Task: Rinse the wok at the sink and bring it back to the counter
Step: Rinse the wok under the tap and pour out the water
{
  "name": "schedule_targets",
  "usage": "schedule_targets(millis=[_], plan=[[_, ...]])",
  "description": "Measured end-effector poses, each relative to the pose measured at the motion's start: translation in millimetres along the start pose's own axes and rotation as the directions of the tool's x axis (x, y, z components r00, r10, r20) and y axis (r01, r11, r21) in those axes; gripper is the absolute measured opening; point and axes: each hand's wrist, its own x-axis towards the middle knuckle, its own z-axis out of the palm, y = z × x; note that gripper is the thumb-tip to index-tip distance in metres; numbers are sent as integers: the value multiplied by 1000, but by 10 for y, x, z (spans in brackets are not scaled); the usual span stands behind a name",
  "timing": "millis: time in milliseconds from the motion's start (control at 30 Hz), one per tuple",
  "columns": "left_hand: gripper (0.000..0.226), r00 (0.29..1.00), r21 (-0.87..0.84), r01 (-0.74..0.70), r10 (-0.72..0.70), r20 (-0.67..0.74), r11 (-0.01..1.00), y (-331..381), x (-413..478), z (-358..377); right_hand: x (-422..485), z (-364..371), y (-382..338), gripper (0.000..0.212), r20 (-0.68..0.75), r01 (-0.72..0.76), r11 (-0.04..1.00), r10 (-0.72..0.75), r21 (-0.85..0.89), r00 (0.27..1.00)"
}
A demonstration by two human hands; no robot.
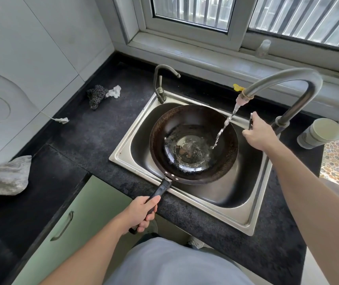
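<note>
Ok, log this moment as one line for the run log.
stage: rinsing | wok: in sink, water pooling | left hand: grips wok handle | right hand: on tap lever | tap: running into wok

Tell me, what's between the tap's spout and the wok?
Only a stream of water, falling from the spout into the wok. The head view shows it.

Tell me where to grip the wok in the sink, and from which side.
Grip the wok by its long black handle, coming from the near-left counter edge. The handle juts out over the sink rim toward the person, clear of the running water; the left hand already wraps it there. The bowl is wide and wet, with no second handle in view.
</note>
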Motion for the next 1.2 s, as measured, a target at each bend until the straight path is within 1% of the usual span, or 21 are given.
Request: schedule_targets(millis=[133, 300, 400, 467, 533, 667, 767, 833, 900, 967, 1000, 1067, 1133, 1200], plan=[[39, 1000, -2, 4, -4, 3, 1000, 8, -2, 5, -13, 20, -5, 69, -3, -10, 1000, 10, 28, 1000], [40, 1000, -22, 15, -14, 7, 1000, -22, 41, -10, -134, 74, 68, 56, -21, -48, 995, 50, 92, 999], [40, 1000, -24, 2, -1, 28, 1000, -61, 70, -36, -385, 204, 107, 61, -61, -55, 984, 66, 167, 996], [40, 999, -26, -8, 9, 42, 1000, -77, 81, -54, -623, 350, 114, 69, -75, -83, 967, 104, 242, 992], [40, 998, -23, -20, 21, 58, 1000, -77, 81, -68, -874, 536, 96, 69, -86, -117, 954, 146, 275, 986], [38, 996, -38, -45, 48, 80, 998, -75, 68, -86, -1329, 968, -75, 61, -98, -150, 958, 179, 245, 979], [37, 993, -50, -74, 78, 94, 996, -96, 85, -100, -1599, 1306, -307, 58, -76, -135, 966, 155, 223, 985], [37, 991, -60, -82, 88, 101, 995, -120, 99, -117, -1724, 1519, -491, 53, -71, -126, 966, 145, 228, 987], [38, 989, -54, -90, 95, 112, 994, -140, 106, -137, -1805, 1714, -663, 46, -69, -137, 953, 161, 272, 985], [38, 986, -47, -105, 110, 128, 993, -138, 110, -151, -1838, 1899, -782, 34, -60, -188, 910, 226, 371, 972], [38, 984, -51, -113, 119, 132, 992, -135, 112, -155, -1840, 1978, -828, 27, -39, -228, 872, 271, 434, 962], [37, 982, -47, -128, 133, 133, 991, -131, 107, -164, -1819, 2116, -894, 20, 52, -332, 742, 374, 582, 926], [37, 979, -33, -145, 148, 139, 989, -150, 103, -177, -1804, 2213, -955, 21, 172, -428, 597, 437, 678, 883], [38, 976, -24, -157, 159, 149, 987, -164, 116, -189, -1807, 2262, -1031, 26, 260, -479, 521, 438, 707, 861]])
